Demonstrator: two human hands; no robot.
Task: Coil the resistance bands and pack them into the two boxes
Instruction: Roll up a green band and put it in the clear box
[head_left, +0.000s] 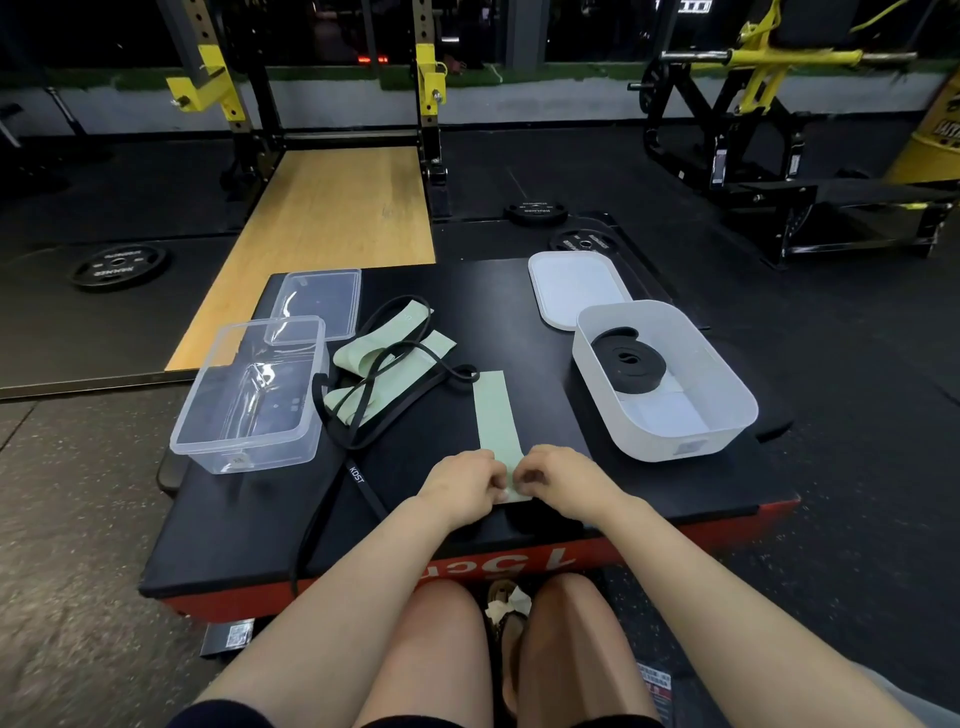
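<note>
A pale green flat band (496, 413) lies stretched toward me on the black platform (519, 312). My left hand (465, 480) and my right hand (558, 478) both pinch its near end with curled fingers. More green bands (363, 353) lie tangled with a long thin black band (384, 410) in the middle. A coiled black band (628, 361) sits inside the white box (722, 415) on the right. The clear plastic box (208, 431) on the left holds nothing.
A clear lid (337, 296) lies behind the clear box and a white lid (574, 286) behind the white box. The platform's red front edge (675, 540) is near my knees. Weight plates (119, 265) lie on the floor; a squat rack (332, 104) stands behind.
</note>
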